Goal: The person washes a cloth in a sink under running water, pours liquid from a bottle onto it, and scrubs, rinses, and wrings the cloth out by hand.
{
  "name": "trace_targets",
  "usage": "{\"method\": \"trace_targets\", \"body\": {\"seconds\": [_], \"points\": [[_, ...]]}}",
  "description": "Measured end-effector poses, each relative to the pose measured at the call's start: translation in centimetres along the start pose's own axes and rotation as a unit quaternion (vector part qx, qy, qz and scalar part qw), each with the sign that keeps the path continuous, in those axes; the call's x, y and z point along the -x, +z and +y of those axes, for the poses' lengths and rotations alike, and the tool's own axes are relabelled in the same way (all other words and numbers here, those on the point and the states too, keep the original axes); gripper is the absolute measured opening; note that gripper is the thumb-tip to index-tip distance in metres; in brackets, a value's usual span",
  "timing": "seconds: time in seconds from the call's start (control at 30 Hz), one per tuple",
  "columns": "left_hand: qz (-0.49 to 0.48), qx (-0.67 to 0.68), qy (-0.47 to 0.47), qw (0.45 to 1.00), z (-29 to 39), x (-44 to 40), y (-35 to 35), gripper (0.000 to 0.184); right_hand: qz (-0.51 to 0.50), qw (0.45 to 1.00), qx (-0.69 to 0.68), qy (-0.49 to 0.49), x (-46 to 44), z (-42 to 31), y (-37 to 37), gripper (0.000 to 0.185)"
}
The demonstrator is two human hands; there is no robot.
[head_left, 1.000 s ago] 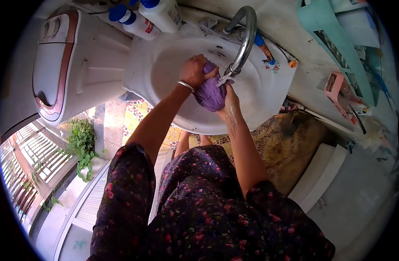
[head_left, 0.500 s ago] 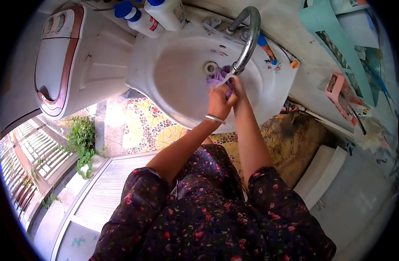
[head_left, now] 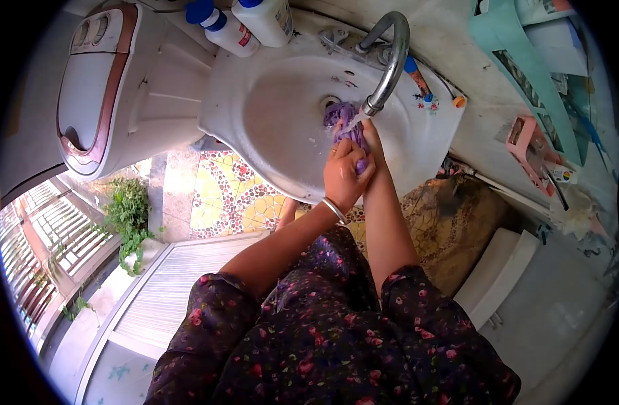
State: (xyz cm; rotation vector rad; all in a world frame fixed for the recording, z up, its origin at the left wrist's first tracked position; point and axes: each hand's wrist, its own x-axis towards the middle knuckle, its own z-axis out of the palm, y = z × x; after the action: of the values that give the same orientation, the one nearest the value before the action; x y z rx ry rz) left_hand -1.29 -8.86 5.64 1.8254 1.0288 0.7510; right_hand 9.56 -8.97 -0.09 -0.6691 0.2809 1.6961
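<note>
A wet, bunched purple cloth (head_left: 339, 116) hangs in the white sink (head_left: 275, 121) near the drain, under the curved metal faucet (head_left: 395, 61). Water runs from the spout onto it. My left hand (head_left: 346, 172), with a ring and a bangle at its wrist, is closed around the cloth's near end, and a purple bit pokes out of the fist. Just above it, my right hand (head_left: 373, 140) also grips the cloth on its right side. Most of the right fingers are hidden behind cloth and left hand.
Two white bottles with blue caps (head_left: 231, 35) stand at the sink's back left. A blue-handled brush (head_left: 417, 79) and an orange cap (head_left: 459, 101) lie on the right rim. Left is a washing machine (head_left: 96, 88); a pink holder (head_left: 529, 152) hangs right.
My left hand has slid down along the cloth toward my body, leaving more purple cloth showing above it. The right hand stays near the spout.
</note>
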Motion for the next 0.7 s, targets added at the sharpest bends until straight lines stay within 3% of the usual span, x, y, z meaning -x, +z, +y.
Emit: {"method": "trace_targets", "body": {"seconds": [0.03, 0.1, 0.13, 0.17, 0.2, 0.23, 0.27, 0.3, 0.37, 0.43, 0.5, 0.53, 0.57, 0.63, 0.67, 0.7], "points": [[-0.021, -0.021, -0.002, 1.0, -0.3, -0.9, -0.5, 0.016, -0.069, 0.997, -0.028, 0.023, -1.3, 0.7, -3.4, 0.04], [-0.011, -0.039, -0.095, 0.995, -1.0, -5.0, -1.5, 0.017, 0.161, 0.962, -0.046, -0.214, -1.4, 4.3, 0.8, 0.031], [-0.01, -0.038, -0.095, 0.995, -2.0, -6.8, -1.2, 0.017, 0.208, 0.963, -0.028, -0.168, -0.1, 4.4, 3.3, 0.024], [0.011, -0.039, -0.174, 0.984, -3.0, -8.4, -0.9, 0.018, 0.192, 0.952, 0.009, -0.237, -0.2, 4.6, 4.3, 0.023], [0.031, -0.041, -0.252, 0.966, -3.6, -8.8, -0.8, 0.019, 0.182, 0.957, 0.034, -0.225, -0.8, 4.3, 3.0, 0.031], [0.032, -0.043, -0.252, 0.966, -3.7, -7.8, -0.6, 0.019, 0.169, 0.96, 0.058, -0.214, -1.1, 3.7, 2.5, 0.04], [0.07, -0.045, -0.136, 0.987, -3.4, -6.2, 0.1, 0.019, 0.161, 0.965, 0.015, -0.209, -1.2, 2.9, 1.9, 0.023], [0.102, -0.046, -0.02, 0.994, -2.7, -4.3, 0.6, 0.019, 0.121, 0.972, 0.026, -0.198, -1.8, 2.0, 0.0, 0.023], [-0.013, 0.019, -0.014, 1.0, -0.7, -1.0, 0.3, 0.02, -0.025, 0.993, -0.022, -0.115, -0.4, 0.8, 0.5, 0.028], [-0.003, -0.002, -0.019, 1.0, 0.7, -1.3, -0.2, 0.022, -0.116, 0.989, -0.079, -0.051, -0.2, 0.6, 0.2, 0.032], [-0.051, -0.064, -0.148, 0.986, -1.2, -5.1, -0.8, 0.02, 0.204, 0.962, 0.002, -0.183, -0.1, 3.5, 1.6, 0.035], [0.012, -0.009, -0.134, 0.991, -2.9, -7.3, -0.9, 0.026, 0.204, 0.957, -0.043, -0.201, 0.0, 4.7, 3.5, 0.035], [0.013, -0.008, -0.134, 0.991, -3.0, -7.3, -0.6, 0.026, 0.212, 0.948, -0.009, -0.237, 0.5, 4.9, 5.2, 0.03], [0.116, -0.017, -0.163, 0.98, -2.8, -6.5, -0.2, 0.026, 0.246, 0.946, 0.041, -0.207, 0.5, 4.0, 3.4, 0.026], [0.138, -0.025, -0.104, 0.985, -2.2, -5.1, 0.1, 0.025, 0.226, 0.95, 0.06, -0.207, -0.4, 3.5, 1.6, 0.025], [0.089, -0.018, -0.081, 0.993, -1.8, -3.1, 0.4, 0.024, 0.196, 0.956, 0.074, -0.205, -0.4, 2.4, 0.1, 0.027]]}}
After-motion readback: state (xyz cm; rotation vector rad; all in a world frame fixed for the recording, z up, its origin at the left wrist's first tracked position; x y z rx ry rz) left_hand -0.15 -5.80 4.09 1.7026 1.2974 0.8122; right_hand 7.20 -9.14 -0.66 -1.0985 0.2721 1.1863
